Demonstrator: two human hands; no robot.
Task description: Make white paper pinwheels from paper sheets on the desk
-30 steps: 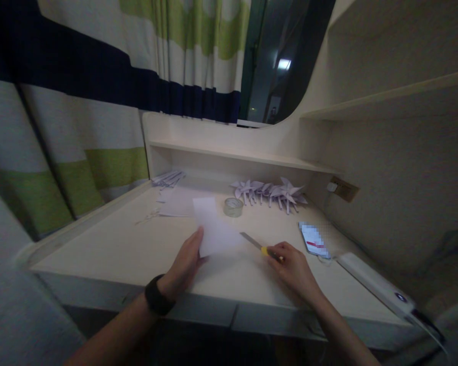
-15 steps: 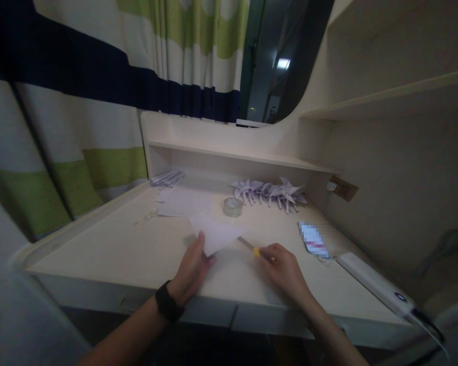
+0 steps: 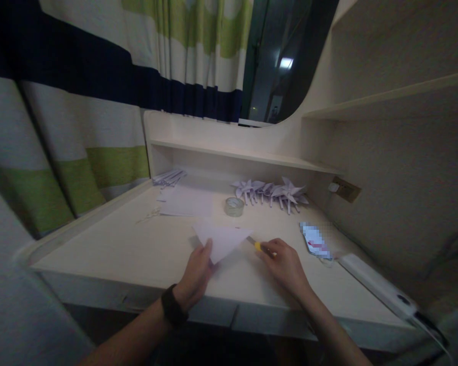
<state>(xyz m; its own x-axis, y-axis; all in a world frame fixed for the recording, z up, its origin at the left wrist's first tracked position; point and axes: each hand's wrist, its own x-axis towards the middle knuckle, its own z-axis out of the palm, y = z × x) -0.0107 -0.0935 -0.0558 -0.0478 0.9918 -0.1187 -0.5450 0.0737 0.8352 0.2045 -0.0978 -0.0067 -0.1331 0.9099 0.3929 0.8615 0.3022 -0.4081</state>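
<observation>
A white folded paper triangle is pinched by its lower left edge in my left hand, the thumb lying on top. My right hand grips a yellow utility knife, whose blade points left and reaches the triangle's right corner. The blade tip is partly hidden at the paper. Just beyond the triangle stands a roll of clear tape. White paper sheets lie flat to the left of the tape.
Several paper pinwheels lie at the back right, and rolled paper sticks at the back left. A phone and a white power strip are on the right. Small scraps lie near the sheets.
The paper triangle has shifted slightly right and toward me with my left hand, turning so its long edge faces away. The knife now meets its right corner.
</observation>
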